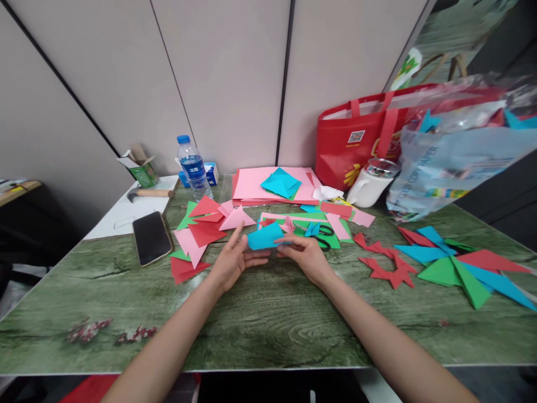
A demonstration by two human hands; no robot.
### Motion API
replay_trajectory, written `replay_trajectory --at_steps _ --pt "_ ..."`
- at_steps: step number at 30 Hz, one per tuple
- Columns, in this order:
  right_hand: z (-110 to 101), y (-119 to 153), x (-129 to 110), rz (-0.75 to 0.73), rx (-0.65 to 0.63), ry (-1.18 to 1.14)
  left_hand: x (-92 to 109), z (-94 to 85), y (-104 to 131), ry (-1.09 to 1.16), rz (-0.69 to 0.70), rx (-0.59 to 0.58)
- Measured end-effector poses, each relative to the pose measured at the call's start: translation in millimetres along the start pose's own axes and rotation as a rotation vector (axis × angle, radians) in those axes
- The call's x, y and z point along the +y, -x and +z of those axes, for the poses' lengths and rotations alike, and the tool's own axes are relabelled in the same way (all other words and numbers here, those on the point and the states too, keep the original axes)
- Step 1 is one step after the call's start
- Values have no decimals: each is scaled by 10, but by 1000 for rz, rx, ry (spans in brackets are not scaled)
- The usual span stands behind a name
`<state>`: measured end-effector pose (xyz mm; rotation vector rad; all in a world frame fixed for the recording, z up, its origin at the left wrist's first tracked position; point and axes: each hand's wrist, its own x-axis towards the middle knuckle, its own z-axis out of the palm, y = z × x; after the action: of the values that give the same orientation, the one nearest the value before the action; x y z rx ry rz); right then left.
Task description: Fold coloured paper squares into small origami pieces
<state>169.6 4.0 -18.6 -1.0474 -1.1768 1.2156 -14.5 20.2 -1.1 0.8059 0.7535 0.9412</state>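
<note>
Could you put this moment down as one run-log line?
left hand: on blue paper | right hand: on same paper | scissors: on table, behind hands | phone: on table, left

A craft spot set up in what looks like an office or similar workroom is shown; which of the two cannot be told for certain. The surface point(293, 324), printed with a green wood grain, is pushed against a grey panelled partition point(226, 78). Papercraft is suggested by the stacked pink sheets point(254, 184), the cut red paper point(394, 274), the scissors point(321, 242) and a plastic bag point(440, 168) marked as copy paper. Everyday desk items are also seen: a phone point(151, 238), a water bottle point(194, 168) and a white mug point(371, 184).
</note>
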Motion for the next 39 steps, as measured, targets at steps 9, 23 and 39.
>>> replay_trajectory --at_steps 9,23,39 --pt "-11 -6 73 -88 5 89 -74 -6 17 -284 95 -99" --pt "28 19 58 -78 73 227 -135 -13 -3 -333 175 -62" --pt "103 67 85 -113 -4 56 -100 83 54 -362 287 48"
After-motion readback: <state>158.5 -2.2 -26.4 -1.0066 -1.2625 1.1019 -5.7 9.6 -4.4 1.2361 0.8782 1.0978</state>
